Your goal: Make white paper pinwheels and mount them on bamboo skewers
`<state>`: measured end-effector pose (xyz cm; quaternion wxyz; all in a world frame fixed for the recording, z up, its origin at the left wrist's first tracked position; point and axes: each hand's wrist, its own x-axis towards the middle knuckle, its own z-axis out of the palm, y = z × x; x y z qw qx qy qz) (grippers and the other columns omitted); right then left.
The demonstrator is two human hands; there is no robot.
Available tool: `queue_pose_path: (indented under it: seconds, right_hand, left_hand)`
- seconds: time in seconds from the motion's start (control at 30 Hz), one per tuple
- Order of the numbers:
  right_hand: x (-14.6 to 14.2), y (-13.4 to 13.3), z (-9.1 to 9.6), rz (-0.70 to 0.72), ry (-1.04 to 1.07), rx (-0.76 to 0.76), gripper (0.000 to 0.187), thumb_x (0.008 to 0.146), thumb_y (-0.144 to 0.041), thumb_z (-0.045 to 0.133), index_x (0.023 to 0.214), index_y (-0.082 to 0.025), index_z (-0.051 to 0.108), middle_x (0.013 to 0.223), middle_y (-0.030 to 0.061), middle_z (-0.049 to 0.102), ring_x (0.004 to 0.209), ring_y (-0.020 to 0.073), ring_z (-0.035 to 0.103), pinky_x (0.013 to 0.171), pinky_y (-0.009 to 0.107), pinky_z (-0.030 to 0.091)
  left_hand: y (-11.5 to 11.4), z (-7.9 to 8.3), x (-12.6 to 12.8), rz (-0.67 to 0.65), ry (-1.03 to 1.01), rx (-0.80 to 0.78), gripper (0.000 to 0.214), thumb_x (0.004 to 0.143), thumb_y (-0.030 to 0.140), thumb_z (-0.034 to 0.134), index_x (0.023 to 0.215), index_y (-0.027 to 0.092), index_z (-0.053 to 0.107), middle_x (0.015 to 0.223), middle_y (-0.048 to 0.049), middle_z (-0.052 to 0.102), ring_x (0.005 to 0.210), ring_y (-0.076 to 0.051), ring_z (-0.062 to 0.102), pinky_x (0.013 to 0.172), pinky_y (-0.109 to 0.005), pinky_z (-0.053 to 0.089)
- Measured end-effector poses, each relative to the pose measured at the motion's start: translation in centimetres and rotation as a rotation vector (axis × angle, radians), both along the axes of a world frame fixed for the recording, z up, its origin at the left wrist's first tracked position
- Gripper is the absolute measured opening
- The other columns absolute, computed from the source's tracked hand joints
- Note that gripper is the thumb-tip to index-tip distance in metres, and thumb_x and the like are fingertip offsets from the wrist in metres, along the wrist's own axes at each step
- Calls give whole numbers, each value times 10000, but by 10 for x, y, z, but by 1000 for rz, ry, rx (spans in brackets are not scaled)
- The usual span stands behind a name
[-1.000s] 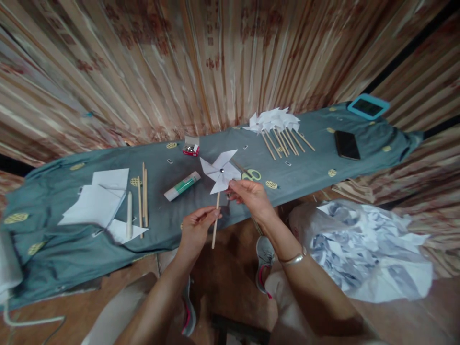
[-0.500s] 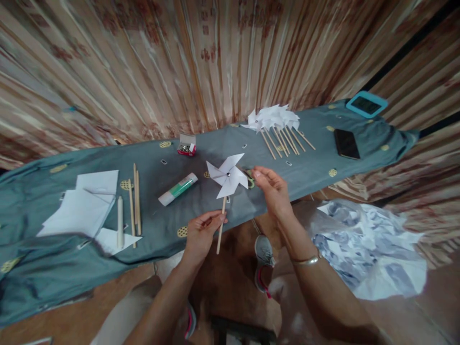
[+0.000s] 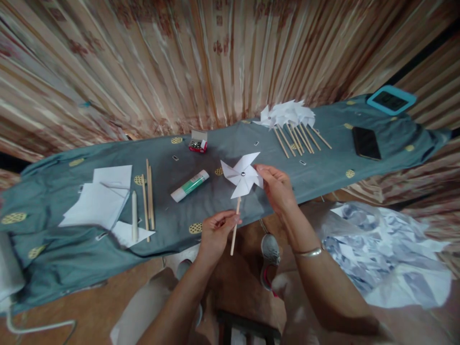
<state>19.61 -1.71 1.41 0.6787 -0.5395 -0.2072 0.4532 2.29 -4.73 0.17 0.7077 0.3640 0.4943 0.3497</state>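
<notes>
A white paper pinwheel with a shiny pin at its centre stands nearly upright over the table's front edge. My left hand pinches its wooden stick below the blades. At the right side, the bent fingers of my right hand meet the tip of one blade; the exact fingertip contact is partly hidden. A glue stick with a green label lies to the left of the pinwheel. Behind it sits a small open red box of pins.
Finished pinwheels lie at the back right, near a black phone and a blue-framed clock. Paper sheets, a white stick and wooden sticks lie left. A bag of paper scraps stands on the right.
My right hand has come in from beside the pinwheel to the edge of its right blade. My left hand keeps its hold on the stick. The whole view has shifted a little.
</notes>
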Motion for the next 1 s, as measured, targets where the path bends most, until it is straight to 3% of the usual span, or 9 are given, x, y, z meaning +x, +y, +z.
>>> queue_pose_path:
  seconds: [0.53,1.0]
  right_hand:
    - [-9,7,-5,5,23,44,281,508,-368,884,677,-212,723,640,-30,722,571,106,611,613,246,496]
    - [-12,5,0,10,34,13,289,484,-362,891,672,-211,732,623,-27,709,604,108,598,610,235,470]
  left_hand:
    - [0,0,-1,50,-34,-28,239,516,342,836,669,178,755,600,-24,721,601,-143,642,637,-246,484]
    - [0,-5,-1,75,-44,-7,253,505,341,845,673,175,754,610,-28,724,604,-146,642,642,-253,490]
